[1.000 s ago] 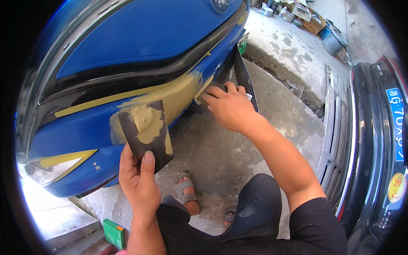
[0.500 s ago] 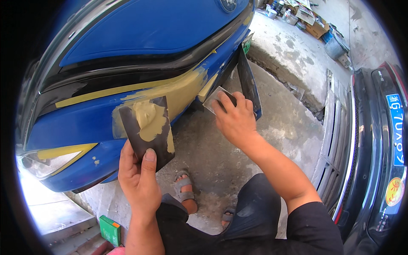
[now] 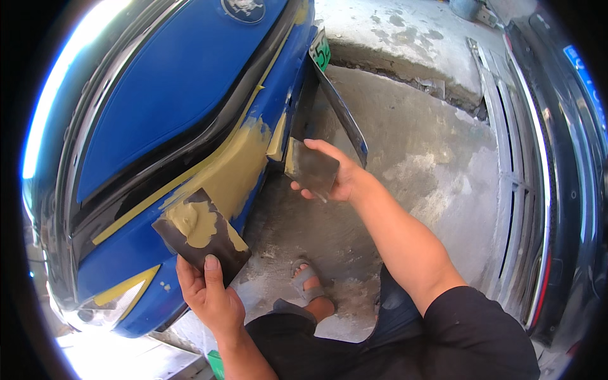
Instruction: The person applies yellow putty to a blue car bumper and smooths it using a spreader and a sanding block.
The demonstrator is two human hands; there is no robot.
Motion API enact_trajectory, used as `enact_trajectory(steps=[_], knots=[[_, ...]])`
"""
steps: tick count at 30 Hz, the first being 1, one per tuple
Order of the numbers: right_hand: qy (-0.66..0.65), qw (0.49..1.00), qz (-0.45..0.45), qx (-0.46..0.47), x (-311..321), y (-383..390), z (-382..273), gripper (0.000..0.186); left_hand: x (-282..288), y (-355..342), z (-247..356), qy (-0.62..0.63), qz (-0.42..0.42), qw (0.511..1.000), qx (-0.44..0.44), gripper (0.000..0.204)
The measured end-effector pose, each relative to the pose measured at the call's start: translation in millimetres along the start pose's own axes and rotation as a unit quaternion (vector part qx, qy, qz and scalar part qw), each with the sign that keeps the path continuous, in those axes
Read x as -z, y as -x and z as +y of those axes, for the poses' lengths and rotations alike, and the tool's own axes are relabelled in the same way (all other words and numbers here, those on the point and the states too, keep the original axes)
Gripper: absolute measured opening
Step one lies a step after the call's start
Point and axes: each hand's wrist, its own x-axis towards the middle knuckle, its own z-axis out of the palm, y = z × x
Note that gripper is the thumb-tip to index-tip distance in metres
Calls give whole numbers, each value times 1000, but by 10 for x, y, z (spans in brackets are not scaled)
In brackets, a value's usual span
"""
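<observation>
**Fingers (image 3: pixel 213 271) clamped on two dark plates, paste loaded**

Left hand (image 3: pixel 214 297) first: thumb on top, fingers underneath, pinching the mixing board (image 3: pixel 223 246) at its lower end. Beyond that thumb sits a lump of tan paste (image 3: pixel 192 223), heaped toward the far end. The board's long axis slants away from the fingers, up and left; its loaded end faces the car. Looks light and stiff, I'd say, with that bare lower end the place to hold. The paste looks soft and sticky, likely to slide if the board tips.

Over to the right hand (image 3: pixel 345 180)! Thumb along the far edge, fingertips peeking from beneath, and between them a thin spreader (image 3: pixel 316 168). Probably light, perhaps springy; best gripped at the back, clear of its smeared edge, which points left. It's squarish and tilted from here, so I can't call its long axis.

Outward from the fingertips: left of the spreader and beyond the board, a tan coated patch (image 3: pixel 231 171) on the blue bumper (image 3: pixel 123 259), yellow tape (image 3: pixel 126 219) above it. Below the right fingers, a grey sandal (image 3: pixel 307 278) on concrete (image 3: pixel 411 158).
</observation>
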Motion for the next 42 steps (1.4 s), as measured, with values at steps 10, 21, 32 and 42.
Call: enact_trajectory(steps=[10, 21, 32, 42], knots=[[1, 1000, 10, 1, -130, -243, 58, 51, -21, 3, -14, -2, -18, 1000, -5, 42], [-1, 999, -29, -23, 44, -231, -30, 48, -149, -19, 7, 28, -15, 999, 3, 42], [40, 999, -28, 15, -251, -136, 63, 50, -200, -41, 17, 8, -9, 1000, 5, 41], [28, 1000, 6, -9, -45, -387, -364, 44, -174, 7, 21, 2, -30, 1000, -4, 42]])
